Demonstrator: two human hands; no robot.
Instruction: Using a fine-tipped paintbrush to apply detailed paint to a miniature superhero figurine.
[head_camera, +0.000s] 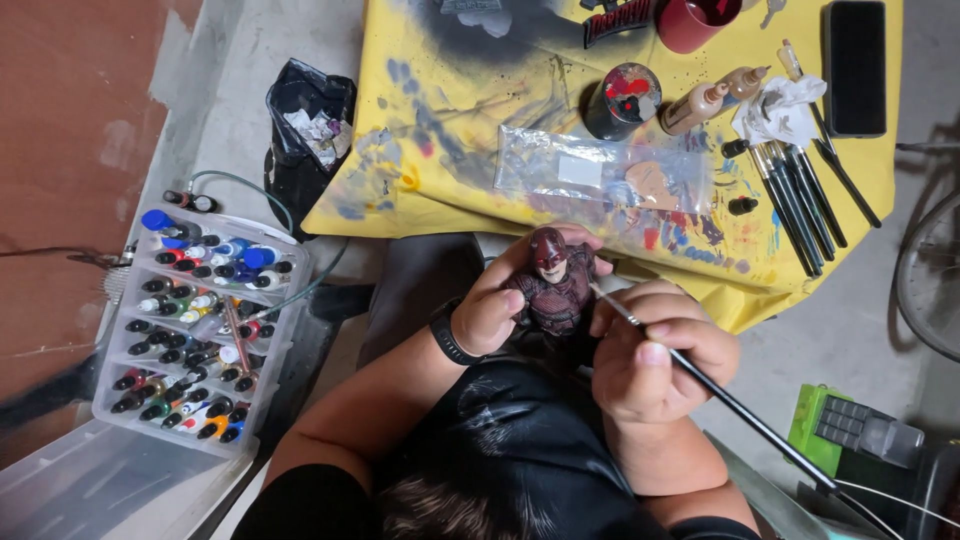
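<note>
Left hand (492, 305): closed around the dark red masked figure of moulded plastic (553, 283), fingers wrapped behind its head and shoulder; black band on the wrist.
Right hand (655, 352): pinched shut on the thin black-handled paintbrush (700, 382) — bristle end touching the figure's side, handle running down and to the right.
Figure position: upright between both hands, just in front of the bench edge, above the person's lap.
Bench (440, 120): covered by a paint-stained yellow cloth.
On the bench, near: clear plastic zip bag (600, 180) holding small parts.
On the bench, farther: round paint-smeared black jar (622, 100); two tan dropper bottles (712, 98); row of black brushes (800, 200); crumpled white tissue (782, 112); red cup (692, 22); flat black case (856, 65).
Floor, left side: clear plastic organiser tray (200, 330) — rows of small paint bottles with coloured caps.
</note>
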